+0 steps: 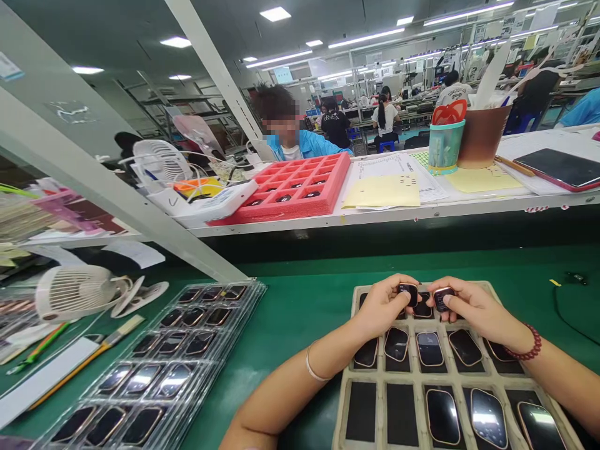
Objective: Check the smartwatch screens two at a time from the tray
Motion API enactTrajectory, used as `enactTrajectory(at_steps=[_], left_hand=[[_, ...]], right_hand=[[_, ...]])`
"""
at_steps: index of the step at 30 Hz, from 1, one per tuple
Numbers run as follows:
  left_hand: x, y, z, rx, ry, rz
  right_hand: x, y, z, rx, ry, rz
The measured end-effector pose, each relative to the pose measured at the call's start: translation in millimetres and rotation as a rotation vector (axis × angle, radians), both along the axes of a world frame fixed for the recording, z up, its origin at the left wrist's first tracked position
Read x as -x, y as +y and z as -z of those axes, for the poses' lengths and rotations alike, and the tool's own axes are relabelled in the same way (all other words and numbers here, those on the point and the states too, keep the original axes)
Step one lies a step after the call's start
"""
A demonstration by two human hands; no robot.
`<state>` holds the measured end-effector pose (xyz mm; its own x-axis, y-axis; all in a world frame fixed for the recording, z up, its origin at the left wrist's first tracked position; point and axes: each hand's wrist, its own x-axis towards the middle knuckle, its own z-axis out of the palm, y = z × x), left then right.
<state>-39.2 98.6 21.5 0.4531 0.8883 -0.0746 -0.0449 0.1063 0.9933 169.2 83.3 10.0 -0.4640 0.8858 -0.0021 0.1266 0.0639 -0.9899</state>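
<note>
My left hand (387, 303) grips a smartwatch body (407, 294) with a black screen and gold rim between thumb and fingers. A second smartwatch body (443, 299) is pinched in my right hand (475, 309), close beside the first. Both hands are over the back row of a beige compartment tray (344, 406). Several black-screened watch bodies lie in its compartments, such as the watch body (429, 348) in the middle row. Two front-left compartments show only their dark bottoms.
Clear plastic trays (187, 400) with several watch bodies stand to the left, near a white fan (77, 292) and a brush (112, 334). On the shelf are a red foam tray (340, 181), a cup (445, 147) and a tablet (562, 167). A person sits behind it.
</note>
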Motion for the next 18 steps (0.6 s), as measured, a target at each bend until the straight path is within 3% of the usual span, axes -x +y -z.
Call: enactTrajectory(at_steps=[18], left_hand=[[0.1,-0.7,1.7,-0.02,0.009,0.008]], right_hand=[[0.2,0.1,3.1,0.001,0.016,-0.007]])
